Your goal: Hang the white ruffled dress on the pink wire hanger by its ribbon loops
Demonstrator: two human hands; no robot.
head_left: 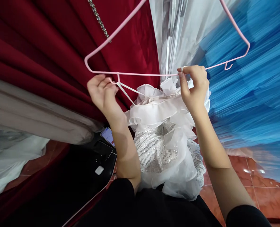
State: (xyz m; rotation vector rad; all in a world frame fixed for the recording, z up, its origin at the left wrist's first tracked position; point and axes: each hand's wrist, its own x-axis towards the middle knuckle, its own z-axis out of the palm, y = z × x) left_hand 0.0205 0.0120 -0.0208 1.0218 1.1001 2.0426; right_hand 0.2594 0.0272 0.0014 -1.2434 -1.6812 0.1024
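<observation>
Attachment, apparently: pinches hanger [142, 74] in closed right fingers [183, 84]; curls left fingers [97, 83] half-open by strap [127, 94], cannot tell hold; likely needs steadying.

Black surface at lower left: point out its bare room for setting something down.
The black surface looks bare left of the white case and pale cable. Its upper right end is crowded by a lit phone and dark device. Red floor tiles also show between the right forearm and blue tulle.

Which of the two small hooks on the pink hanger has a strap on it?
The hook by the left hand; the other hook, near blue fabric, is bare.
</observation>
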